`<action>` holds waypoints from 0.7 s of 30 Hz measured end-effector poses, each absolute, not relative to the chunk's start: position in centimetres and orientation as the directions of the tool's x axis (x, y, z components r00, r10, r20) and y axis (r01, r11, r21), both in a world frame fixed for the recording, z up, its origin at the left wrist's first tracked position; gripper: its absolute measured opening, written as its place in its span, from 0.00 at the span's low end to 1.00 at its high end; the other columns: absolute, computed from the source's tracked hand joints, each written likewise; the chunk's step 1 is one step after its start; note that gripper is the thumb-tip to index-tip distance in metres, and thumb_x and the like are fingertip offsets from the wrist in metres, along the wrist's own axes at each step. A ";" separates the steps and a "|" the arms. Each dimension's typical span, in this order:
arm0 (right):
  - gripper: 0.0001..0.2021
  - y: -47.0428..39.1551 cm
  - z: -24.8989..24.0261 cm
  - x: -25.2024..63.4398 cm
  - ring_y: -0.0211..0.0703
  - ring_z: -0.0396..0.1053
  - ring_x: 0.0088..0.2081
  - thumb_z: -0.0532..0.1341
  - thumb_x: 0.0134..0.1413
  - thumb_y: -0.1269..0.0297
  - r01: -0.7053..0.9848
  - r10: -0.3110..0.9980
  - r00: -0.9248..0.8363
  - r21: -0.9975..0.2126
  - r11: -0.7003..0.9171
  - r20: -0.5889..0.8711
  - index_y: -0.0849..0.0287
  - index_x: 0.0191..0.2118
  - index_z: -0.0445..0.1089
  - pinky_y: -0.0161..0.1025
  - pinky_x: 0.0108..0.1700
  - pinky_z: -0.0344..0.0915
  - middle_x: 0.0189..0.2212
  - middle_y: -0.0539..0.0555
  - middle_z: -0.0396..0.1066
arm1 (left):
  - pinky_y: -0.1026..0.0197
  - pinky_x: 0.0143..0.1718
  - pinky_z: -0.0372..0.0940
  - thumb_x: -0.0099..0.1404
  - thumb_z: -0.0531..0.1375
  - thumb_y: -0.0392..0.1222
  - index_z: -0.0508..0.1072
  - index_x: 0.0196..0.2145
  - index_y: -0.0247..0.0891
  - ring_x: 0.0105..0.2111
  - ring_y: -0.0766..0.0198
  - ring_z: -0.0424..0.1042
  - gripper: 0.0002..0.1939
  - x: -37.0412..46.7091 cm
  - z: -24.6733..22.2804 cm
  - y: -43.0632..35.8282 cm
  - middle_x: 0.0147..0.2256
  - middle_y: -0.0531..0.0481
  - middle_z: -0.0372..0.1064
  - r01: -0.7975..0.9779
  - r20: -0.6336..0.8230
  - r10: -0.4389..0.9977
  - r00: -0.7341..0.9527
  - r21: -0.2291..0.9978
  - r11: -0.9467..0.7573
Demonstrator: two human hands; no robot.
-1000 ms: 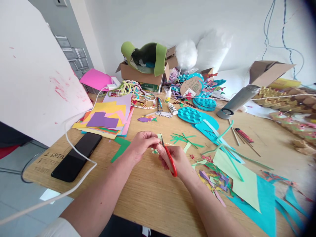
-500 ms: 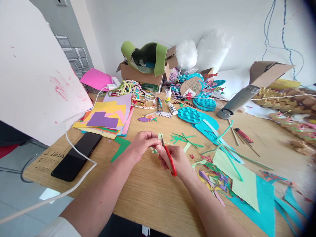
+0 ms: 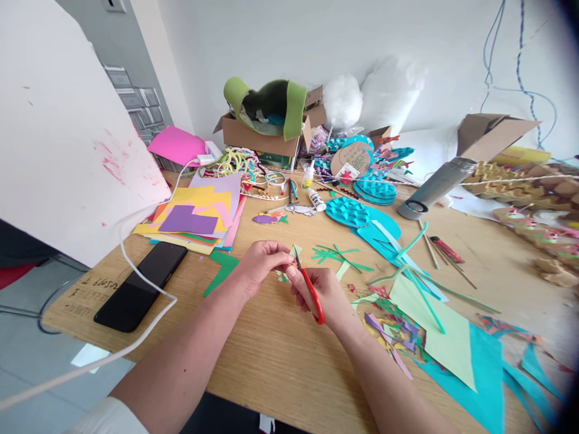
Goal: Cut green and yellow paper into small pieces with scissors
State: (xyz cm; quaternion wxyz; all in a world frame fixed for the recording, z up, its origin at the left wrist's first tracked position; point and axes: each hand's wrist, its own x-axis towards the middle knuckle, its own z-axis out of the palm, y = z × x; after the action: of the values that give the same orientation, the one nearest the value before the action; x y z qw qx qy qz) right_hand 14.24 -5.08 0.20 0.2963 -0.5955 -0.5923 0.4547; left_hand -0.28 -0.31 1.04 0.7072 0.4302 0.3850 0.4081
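Wooden table (image 3: 280, 355), left hand (image 3: 266, 262) pinching green paper (image 3: 298, 248), right hand (image 3: 326, 289) gripping scissors (image 3: 311, 289) angled forward-left

The pale green paper piece (image 3: 297, 249) in the left hand (image 3: 262, 263) has tilted slightly rightward.

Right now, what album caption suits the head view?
Over a wooden table, right hand holds red scissors, left hand pale green paper.

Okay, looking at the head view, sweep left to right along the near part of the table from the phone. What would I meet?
Black phone, dark green paper, left hand, right hand holding red scissors, heap of paper scraps, large pale green sheet.
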 end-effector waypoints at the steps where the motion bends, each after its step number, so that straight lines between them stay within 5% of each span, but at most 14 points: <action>1: 0.29 -5.1 0.2 14.2 0.35 0.60 0.15 0.57 0.51 0.38 0.437 0.976 -0.114 -0.891 -0.121 -0.188 0.60 0.17 0.61 0.31 0.18 0.53 0.12 0.51 0.64 | 0.66 0.25 0.58 0.45 0.66 0.37 0.72 0.20 0.33 0.20 0.71 0.64 0.06 -0.3 1.0 -0.3 0.19 0.54 0.68 -0.244 -0.193 0.909 0.369 0.924 0.295; 21: 0.29 -5.2 0.0 14.2 0.36 0.60 0.14 0.57 0.50 0.37 0.441 0.975 -0.126 -0.891 -0.111 -0.184 0.61 0.18 0.64 0.31 0.17 0.52 0.11 0.52 0.64 | 0.65 0.28 0.57 0.43 0.65 0.37 0.73 0.21 0.33 0.23 0.70 0.64 0.05 -0.4 0.6 0.0 0.20 0.53 0.68 -0.228 -0.193 0.921 0.338 0.933 0.279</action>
State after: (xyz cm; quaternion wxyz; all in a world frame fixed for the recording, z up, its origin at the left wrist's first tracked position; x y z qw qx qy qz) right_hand 14.24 -5.16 0.00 0.2947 -0.5915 -0.5982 0.4532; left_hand -0.40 -0.03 0.64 0.6931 0.4344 0.3988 0.4145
